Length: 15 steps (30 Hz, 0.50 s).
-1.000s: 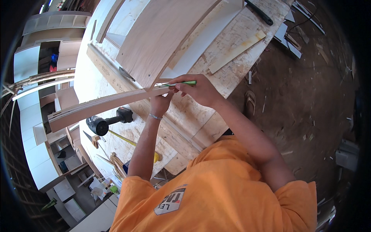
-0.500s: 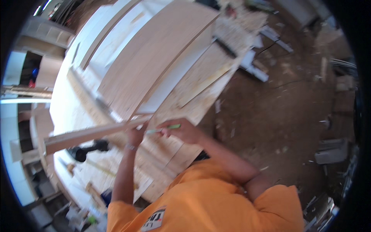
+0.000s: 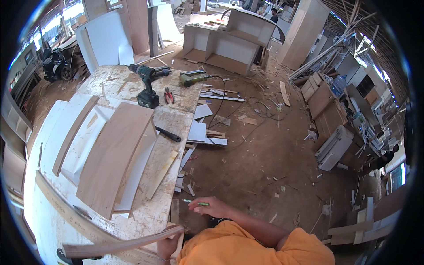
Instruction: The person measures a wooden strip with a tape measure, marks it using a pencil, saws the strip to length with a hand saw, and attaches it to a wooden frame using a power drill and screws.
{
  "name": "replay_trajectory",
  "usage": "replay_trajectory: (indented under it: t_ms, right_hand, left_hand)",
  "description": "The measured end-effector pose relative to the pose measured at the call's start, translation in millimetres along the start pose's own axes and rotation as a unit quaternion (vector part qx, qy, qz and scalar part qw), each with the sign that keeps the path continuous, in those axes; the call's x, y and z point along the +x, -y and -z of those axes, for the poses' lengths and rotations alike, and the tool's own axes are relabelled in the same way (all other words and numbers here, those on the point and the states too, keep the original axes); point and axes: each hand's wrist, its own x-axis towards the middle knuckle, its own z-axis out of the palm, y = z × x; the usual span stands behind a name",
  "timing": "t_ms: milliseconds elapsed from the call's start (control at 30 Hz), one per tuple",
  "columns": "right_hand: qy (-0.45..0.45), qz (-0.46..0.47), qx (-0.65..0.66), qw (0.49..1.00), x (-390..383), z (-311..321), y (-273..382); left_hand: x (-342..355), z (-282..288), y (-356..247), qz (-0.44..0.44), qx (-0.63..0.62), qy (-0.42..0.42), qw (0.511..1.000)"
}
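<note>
My left hand [image 3: 166,245] grips one end of a long wooden strip [image 3: 119,245], which lies slanted across the near end of the workbench. In my right hand [image 3: 214,206], a thin green-and-white pencil [image 3: 202,204] sits between the fingers, its tip pointing left and clear of the wood. The hand itself is off the bench's right edge, over the floor. Beyond the strip rests a box-like wooden piece with a broad brown panel [image 3: 112,157] and white inner boards. Another narrow strip [image 3: 76,134] lies along its left side.
Farther up the workbench [image 3: 170,119] are a cordless drill [image 3: 147,84], red pliers [image 3: 168,95], a green air tool [image 3: 192,78] with a hose, and a black-handled tool [image 3: 168,134]. Offcuts [image 3: 203,111] litter the floor at right. An open cabinet carcass [image 3: 225,46] stands beyond.
The view has tilted up to take in the far bench and workshop. My right hand and the pencil have moved away from the strip, to the right; my left hand keeps its grip.
</note>
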Motion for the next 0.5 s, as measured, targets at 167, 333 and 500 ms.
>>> replay_trajectory:
  t_ms: [167, 333, 500]
  right_hand:
    - [0.057, 0.156, 0.055, 0.985, 14, 35, 35]
    - [-0.013, 0.199, 0.159, 0.967, 12, 106, 80]
    - [-0.058, 0.209, 0.147, 0.965, 8, 189, 88]
  left_hand:
    - [88, -14, -112, -0.077, -0.091, 0.39, 0.913]
    - [196, -66, -174, 0.028, -0.186, 0.569, 0.801]
    - [272, -141, -190, -0.002, -0.18, 0.627, 0.758]
